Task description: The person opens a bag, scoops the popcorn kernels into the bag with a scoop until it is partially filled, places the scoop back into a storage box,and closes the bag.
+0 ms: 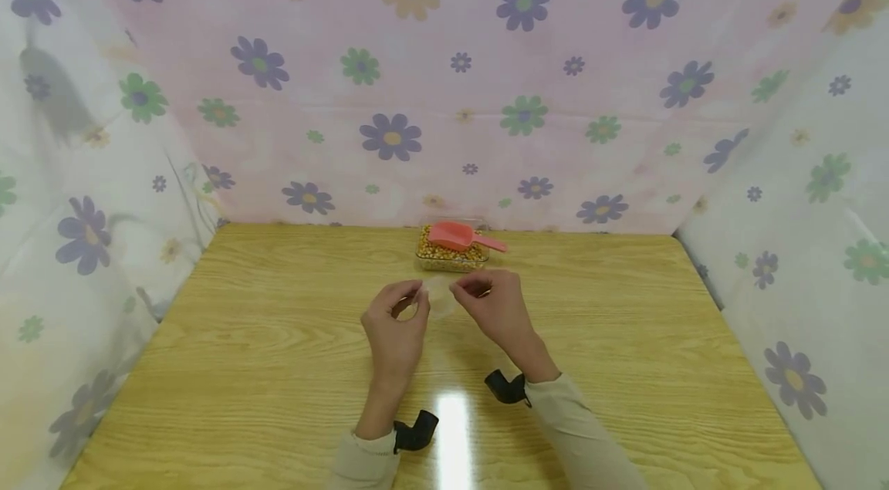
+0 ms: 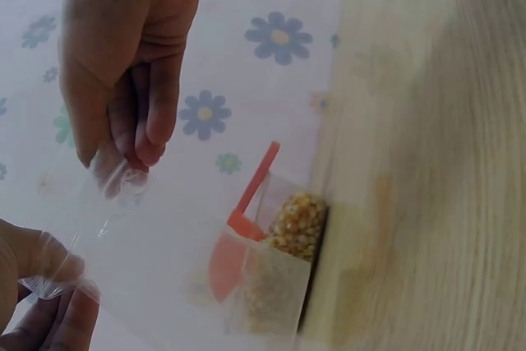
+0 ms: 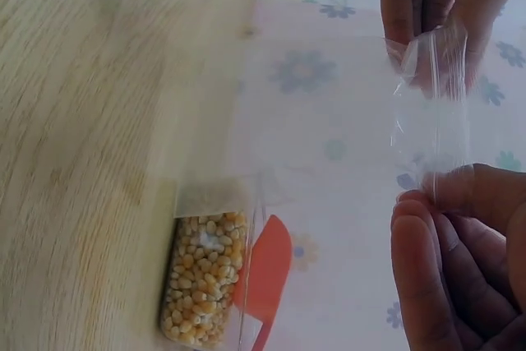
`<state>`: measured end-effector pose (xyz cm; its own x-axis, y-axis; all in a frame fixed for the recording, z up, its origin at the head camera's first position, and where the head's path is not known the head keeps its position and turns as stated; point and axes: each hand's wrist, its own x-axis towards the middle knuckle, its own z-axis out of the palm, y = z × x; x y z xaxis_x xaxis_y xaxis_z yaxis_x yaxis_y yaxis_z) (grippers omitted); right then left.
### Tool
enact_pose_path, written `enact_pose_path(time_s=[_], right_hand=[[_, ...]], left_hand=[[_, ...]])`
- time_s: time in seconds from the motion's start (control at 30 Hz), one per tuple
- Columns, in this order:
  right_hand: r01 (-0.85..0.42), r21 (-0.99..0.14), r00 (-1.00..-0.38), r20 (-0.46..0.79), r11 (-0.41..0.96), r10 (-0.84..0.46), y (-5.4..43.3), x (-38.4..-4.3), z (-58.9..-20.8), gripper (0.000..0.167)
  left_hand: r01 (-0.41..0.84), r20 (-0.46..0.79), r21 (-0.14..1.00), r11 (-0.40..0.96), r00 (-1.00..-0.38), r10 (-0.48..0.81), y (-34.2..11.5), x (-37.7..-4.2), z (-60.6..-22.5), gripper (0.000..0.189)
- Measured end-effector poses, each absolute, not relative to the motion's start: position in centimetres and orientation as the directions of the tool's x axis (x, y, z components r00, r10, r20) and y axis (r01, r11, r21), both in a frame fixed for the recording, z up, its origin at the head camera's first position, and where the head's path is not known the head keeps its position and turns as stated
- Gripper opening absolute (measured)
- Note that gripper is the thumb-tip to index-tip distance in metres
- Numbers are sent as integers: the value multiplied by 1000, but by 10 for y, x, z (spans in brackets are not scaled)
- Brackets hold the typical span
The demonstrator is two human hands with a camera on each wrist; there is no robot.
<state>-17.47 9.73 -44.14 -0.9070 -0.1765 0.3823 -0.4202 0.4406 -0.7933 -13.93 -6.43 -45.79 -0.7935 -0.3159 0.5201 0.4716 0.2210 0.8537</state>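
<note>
Two bare hands, fingers bent: left hand [image 1: 396, 328], thumb and fingertips pinching one clear plastic bag [image 1: 440, 299] at its nine o'clock side; right hand [image 1: 496, 312], likewise pinching it at three o'clock. Bag spans the gap between them, above the table. One transparent container [image 1: 451, 268], at twelve o'clock just beyond the hands, holding yellow corn kernels [image 3: 205, 281]. One red scoop [image 1: 454, 236], resting atop, handle toward four o'clock. One wood-grain table [image 1: 278, 320], beneath.

Plastic bag [image 3: 320, 121] (glossy, lightly creased)
</note>
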Motion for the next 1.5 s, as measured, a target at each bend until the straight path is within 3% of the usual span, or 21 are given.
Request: enact_pose_path(time_s=[0.3, 0.67, 0.93, 1.23, 1.37, 1.5], right_hand=[[-430, -780, -900, 408, 455, -151, 101, -180, -437, 7], [-347, -831, -934, 346, 434, -84, 103, -181, -435, 7], [-359, -870, -933, 341, 338, -114, 103, -176, -437, 6], [-344, -925, -933, 318, 159, -168, 119, -178, -456, 18], [-273, -960, -951, 261, 57, -164, 129, -183, -468, 26], [-133, -991, -985, 129, 25, -119, 138, -190, -481, 35]], left_hand=[[497, 546, 838, 226, -773, -322, -60, -123, -434, 16], [539, 567, 823, 176, -775, -278, -59, -123, -436, 11], [477, 515, 857, 196, -776, -363, -54, -121, -435, 10], [449, 491, 871, 200, -772, -404, -54, -129, -447, 10], [440, 472, 881, 177, -777, -418, -57, -136, -462, 11], [434, 459, 887, 161, -783, -419, -61, -137, -467, 11]])
